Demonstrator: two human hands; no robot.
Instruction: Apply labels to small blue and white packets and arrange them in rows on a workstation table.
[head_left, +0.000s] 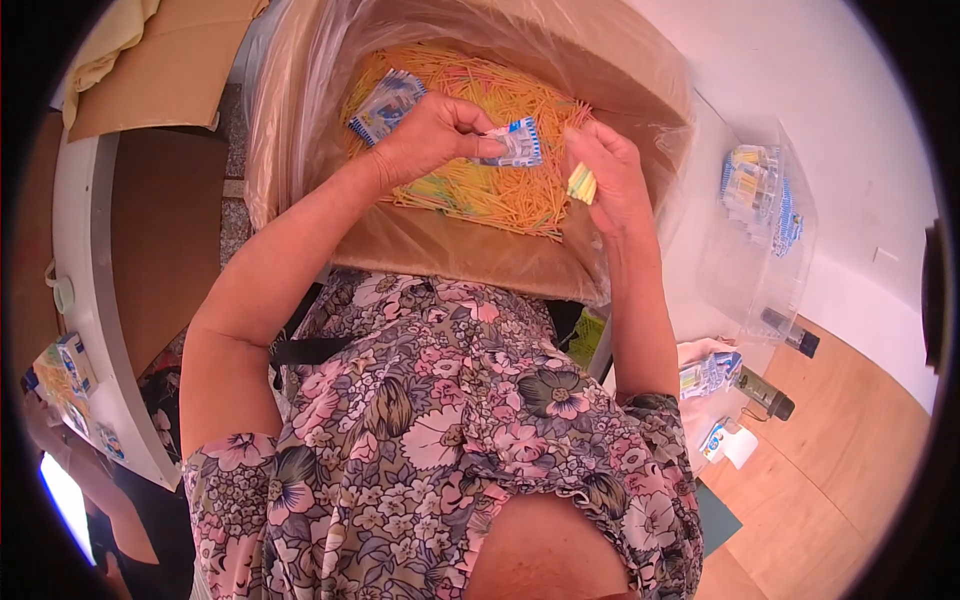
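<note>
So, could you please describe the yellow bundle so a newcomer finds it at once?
Find the big cardboard box lined with clear plastic. Over its right part is the person's right hand, a small yellow bundle showing at its left side. Unlike the loose, mostly orange sticks in the box, this bundle is gathered in the hand.

And orange is splashed right across the thin sticks (480, 205), broken by bursts of yellow and flecked with pink! Yellow and pale green are shown by the small bundle (581, 184), while the little packet (520, 142) is trimmed in blue and white. Brown is worn by the cardboard box (480, 262). Now the floral garment (440, 400): it is crowded with pink, cream and grey blooms, darkly outlined! Out wide, the wooden surface (800, 460) is toned tan, the cloth (105, 35) tinted pale yellow.
</note>
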